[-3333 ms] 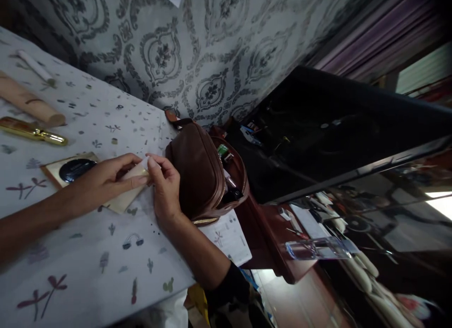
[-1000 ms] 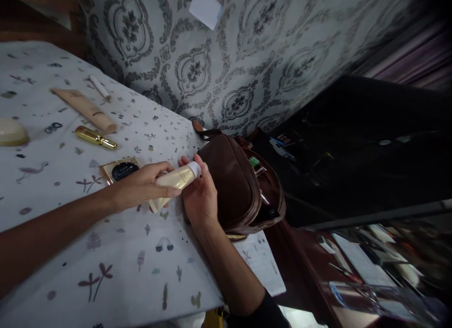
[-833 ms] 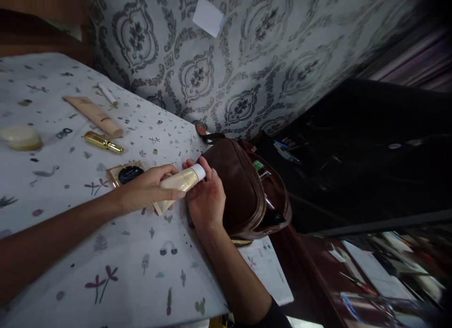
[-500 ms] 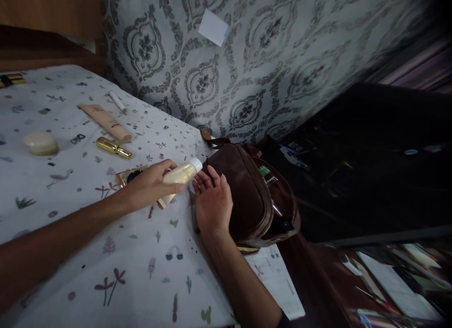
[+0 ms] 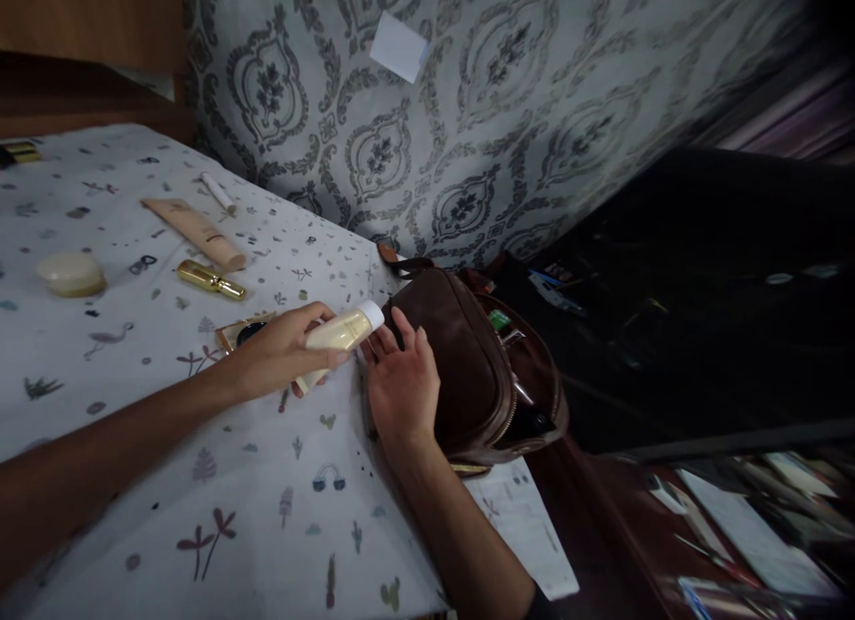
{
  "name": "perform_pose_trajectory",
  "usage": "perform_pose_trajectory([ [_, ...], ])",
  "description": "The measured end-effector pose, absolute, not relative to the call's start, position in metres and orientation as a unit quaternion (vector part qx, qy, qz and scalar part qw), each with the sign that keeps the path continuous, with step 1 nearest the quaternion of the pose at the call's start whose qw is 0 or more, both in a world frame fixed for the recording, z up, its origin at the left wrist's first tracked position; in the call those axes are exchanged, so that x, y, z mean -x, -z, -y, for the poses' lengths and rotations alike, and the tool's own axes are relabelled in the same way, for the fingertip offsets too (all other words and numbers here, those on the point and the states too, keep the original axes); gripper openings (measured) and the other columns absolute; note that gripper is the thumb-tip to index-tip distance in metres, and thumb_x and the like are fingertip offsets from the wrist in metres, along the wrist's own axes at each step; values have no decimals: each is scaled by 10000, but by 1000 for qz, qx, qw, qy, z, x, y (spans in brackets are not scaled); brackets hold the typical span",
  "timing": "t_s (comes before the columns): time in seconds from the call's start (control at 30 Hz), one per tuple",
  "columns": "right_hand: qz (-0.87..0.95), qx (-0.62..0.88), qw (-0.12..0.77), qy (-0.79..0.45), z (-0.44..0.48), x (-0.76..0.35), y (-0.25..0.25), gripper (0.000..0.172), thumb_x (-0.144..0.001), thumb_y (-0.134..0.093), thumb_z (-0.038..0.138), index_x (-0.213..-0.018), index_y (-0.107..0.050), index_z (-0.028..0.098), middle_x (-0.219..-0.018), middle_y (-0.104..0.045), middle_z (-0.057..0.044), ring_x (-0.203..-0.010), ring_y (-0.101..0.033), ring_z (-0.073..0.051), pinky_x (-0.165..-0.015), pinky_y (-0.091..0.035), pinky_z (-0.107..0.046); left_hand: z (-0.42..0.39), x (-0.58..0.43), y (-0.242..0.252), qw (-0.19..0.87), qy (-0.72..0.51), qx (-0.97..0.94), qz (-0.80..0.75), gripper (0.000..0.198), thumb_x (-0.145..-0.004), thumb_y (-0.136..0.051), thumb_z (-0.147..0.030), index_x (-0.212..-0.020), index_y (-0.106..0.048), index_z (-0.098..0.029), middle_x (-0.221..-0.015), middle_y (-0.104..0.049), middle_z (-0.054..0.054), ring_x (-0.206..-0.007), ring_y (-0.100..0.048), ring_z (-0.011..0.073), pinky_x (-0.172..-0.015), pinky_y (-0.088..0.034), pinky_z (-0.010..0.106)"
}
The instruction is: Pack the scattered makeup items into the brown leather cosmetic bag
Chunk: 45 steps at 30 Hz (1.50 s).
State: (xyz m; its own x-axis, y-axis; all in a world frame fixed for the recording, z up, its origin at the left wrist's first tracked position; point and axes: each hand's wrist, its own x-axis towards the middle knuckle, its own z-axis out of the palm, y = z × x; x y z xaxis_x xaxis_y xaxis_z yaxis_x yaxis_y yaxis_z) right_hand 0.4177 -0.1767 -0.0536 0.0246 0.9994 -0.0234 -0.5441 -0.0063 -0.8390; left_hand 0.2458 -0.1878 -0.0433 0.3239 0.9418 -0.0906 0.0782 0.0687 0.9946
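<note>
My left hand is closed around a pale yellow squeeze tube with a white cap, tilted up to the right. Palm up and fingers spread, my right hand is beside the tube's capped end; whether its fingertips touch the cap I cannot tell. Behind it stands a brown leather bag, its zip partly undone on the right side with items showing inside. A compact-like case with a dark round centre lies partly hidden behind my left hand.
On the patterned tablecloth lie a beige tube, a gold bottle, a slim white tube and a cream-coloured round jar. A patterned wall is behind. A dark red surface with assorted items is lower right.
The scene has shifted slightly left as the view turned. Both hands and the squeeze tube keep nearly the same pose, with the cap a little closer to my right fingers.
</note>
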Motion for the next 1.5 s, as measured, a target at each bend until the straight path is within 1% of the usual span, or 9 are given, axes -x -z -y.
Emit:
perform_pose_trajectory([
  [0.2,347,372,632,-584,178,-415,56,335,-798,-691,458,-1035,-726,223,-1080,-677,-20,-1006,-591,-178,-927,-447,-320,194,-248,38,584,-332,-612,-417,381,-801,-674,-421,-1096,-519,-237,-715,-553,-39,-606,-606,154,-398,-442,183],
  [0.37,410,387,608,-560,182,-413,53,374,-761,-758,469,-997,-741,179,-897,-673,-8,-843,-558,-160,-817,-433,-293,194,-247,34,580,-316,-632,-406,371,-804,-656,-433,-1095,-528,-241,-724,-548,-40,-620,-615,170,-420,-439,209],
  [0.47,408,387,614,-554,181,-412,53,343,-729,-795,474,-878,-720,174,-814,-629,14,-770,-523,-135,-745,-416,-263,194,-247,37,465,-304,-695,-456,327,-844,-616,-425,-1101,-530,-243,-731,-584,-23,-625,-621,191,-472,-439,245],
  [0.63,399,400,611,-555,179,-410,55,424,-668,-837,531,-741,-627,170,-717,-547,46,-685,-461,-105,-679,-395,-234,198,-251,46,165,-253,-819,-487,253,-925,-560,-301,-1162,-530,-215,-983,-689,62,-867,-688,254,-702,-495,315],
  [0.8,389,411,608,-557,181,-409,57,466,-663,-848,541,-694,-546,187,-657,-496,72,-621,-425,-92,-614,-377,-223,203,-253,46,-2,-158,-870,-467,362,-932,-473,-103,-1285,-480,-181,-1042,-685,88,-906,-706,267,-652,-511,319],
  [0.9,383,392,607,-575,182,-409,56,428,-705,-812,568,-755,-613,191,-699,-567,55,-670,-505,-108,-671,-432,-234,204,-254,40,50,-188,-856,-479,309,-943,-506,-182,-1251,-513,-195,-1051,-701,75,-867,-711,255,-677,-528,332],
  [1.03,346,355,575,-651,182,-410,54,472,-731,-768,595,-971,-726,192,-914,-715,-12,-880,-638,-170,-881,-500,-306,204,-254,33,194,-273,-804,-492,328,-900,-574,-203,-1225,-539,-217,-1026,-720,24,-887,-705,220,-739,-521,299],
  [1.1,351,346,571,-657,182,-410,53,428,-743,-771,560,-962,-744,193,-957,-734,-25,-934,-654,-187,-929,-500,-322,203,-254,35,238,-294,-786,-488,319,-879,-603,-207,-1194,-558,-217,-999,-723,13,-886,-704,212,-732,-511,283],
  [1.5,374,356,584,-626,179,-411,57,417,-750,-758,612,-845,-724,207,-872,-718,-11,-872,-647,-164,-935,-497,-319,201,-258,53,167,-294,-814,-473,425,-920,-582,-219,-1332,-476,-217,-1213,-702,80,-998,-716,260,-802,-539,340],
])
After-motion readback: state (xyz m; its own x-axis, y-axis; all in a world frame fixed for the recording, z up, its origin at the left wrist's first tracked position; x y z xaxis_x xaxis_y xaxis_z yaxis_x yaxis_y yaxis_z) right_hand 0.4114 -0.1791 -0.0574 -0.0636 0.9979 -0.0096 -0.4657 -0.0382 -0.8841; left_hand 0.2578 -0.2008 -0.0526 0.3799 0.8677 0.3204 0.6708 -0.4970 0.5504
